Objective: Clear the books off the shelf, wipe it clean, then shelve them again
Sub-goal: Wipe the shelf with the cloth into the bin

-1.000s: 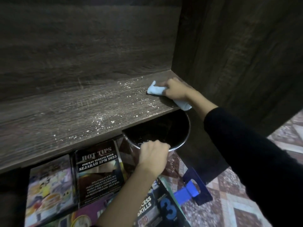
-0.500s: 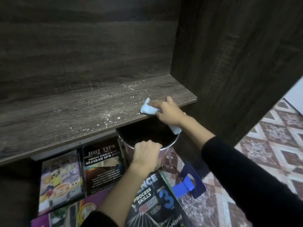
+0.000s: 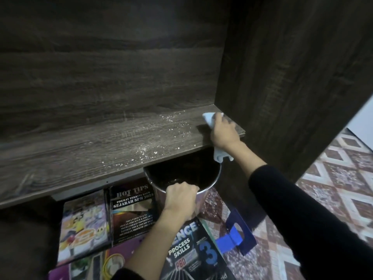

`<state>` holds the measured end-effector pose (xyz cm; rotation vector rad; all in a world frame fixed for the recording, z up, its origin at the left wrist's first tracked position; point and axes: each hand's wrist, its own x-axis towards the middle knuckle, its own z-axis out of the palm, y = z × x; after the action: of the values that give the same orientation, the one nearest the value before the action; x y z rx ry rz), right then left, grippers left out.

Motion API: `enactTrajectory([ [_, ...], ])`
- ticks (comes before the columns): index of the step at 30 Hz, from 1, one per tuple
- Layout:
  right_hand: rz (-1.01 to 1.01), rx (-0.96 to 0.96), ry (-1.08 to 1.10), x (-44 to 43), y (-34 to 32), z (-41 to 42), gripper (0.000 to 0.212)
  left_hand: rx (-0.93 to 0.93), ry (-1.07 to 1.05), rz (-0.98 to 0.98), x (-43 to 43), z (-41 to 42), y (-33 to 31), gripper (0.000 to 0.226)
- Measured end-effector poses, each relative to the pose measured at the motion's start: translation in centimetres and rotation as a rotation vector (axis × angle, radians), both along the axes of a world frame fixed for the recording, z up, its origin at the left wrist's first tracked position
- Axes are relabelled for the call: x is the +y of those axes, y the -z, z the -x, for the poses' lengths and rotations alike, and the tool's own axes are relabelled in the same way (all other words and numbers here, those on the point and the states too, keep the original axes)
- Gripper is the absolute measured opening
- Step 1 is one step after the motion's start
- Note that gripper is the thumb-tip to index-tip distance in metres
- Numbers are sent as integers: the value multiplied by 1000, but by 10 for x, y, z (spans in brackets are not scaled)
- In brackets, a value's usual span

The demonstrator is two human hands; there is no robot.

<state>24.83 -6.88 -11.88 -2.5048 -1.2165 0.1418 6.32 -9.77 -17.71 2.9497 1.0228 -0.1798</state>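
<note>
Cloth point(image 3: 209, 117) moved rearward on shelf point(image 3: 80, 150), bucket point(image 3: 214, 181) half-hidden

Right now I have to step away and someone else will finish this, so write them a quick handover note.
Right hand holds the cloth against the shelf at its right end.
Left hand grips the pot rim, pot just under the shelf edge.
Books lie on the floor: clearing done.
Crumbs lie across the shelf's middle.
Left: wipe them into the pot, then reshelve the books.

Domestic room. Dark wood-grain shelf unit point(image 3: 101, 154); ornate patterned floor tiles point(image 3: 333, 178); school revision books point(image 3: 133, 211) spread flat on the floor beneath the shelf; steel pail point(image 3: 187, 170) alongside.
</note>
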Motion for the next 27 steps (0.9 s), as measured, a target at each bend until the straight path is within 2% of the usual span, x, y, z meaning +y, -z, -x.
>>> enactTrajectory([
  [3, 186, -78, 74, 12, 15, 1, 47, -2, 15, -11, -1, 3, 0, 30],
  [6, 242, -135, 30, 25, 23, 5, 46, -3, 8, -18, 3, 6, -1, 33],
  [11, 285, -147, -143, 35, 22, 4, 41, -23, -40, -2, 14, 9, -1, 34],
  [18, 268, -280, -419, 30, 25, 45, 51, -14, -44, -11, 19, 14, -3, 42],
  [23, 237, -214, -615, 13, 16, 60, 45, 5, -51, -4, 21, 20, -4, 36],
  [25, 182, -23, -660, 5, 3, 58, 44, 5, -49, -4, 22, 23, -4, 36],
  [27, 43, 170, -562, 5, -11, 47, 45, -3, -42, -4, 23, 26, -4, 37],
])
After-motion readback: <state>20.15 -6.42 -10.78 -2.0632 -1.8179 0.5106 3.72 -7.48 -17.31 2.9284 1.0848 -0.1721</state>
